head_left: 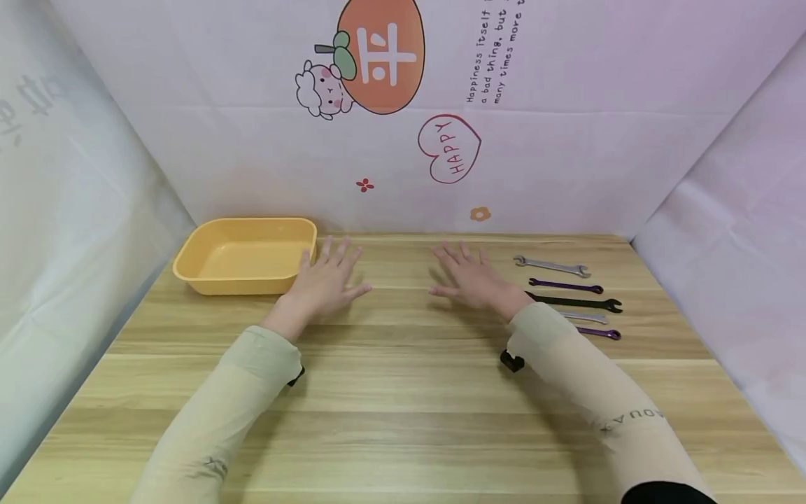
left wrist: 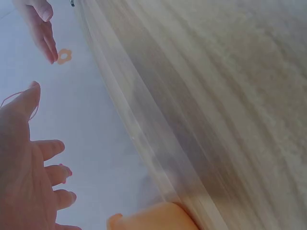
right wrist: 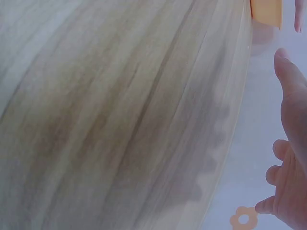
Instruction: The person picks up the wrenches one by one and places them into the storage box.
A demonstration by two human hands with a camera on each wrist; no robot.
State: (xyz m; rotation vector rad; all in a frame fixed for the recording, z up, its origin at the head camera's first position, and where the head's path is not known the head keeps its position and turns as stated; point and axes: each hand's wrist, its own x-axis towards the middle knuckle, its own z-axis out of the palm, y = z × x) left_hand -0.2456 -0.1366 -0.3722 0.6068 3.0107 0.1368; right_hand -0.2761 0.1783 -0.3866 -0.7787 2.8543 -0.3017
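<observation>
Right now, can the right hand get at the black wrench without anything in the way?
Probably yes. The right hand lies open and flat on the table, holding nothing, and the black wrench lies just to its right in the row, with bare wood between them.

Both hands point(head_left: 397, 283) spread flat between tray point(head_left: 208, 274) and wrenches point(head_left: 569, 297).

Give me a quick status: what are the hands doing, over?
Left hand open, flat beside yellow tray. Right hand open, holding nothing. Five wrenches lie untouched beside it. Nothing blocks either.
</observation>
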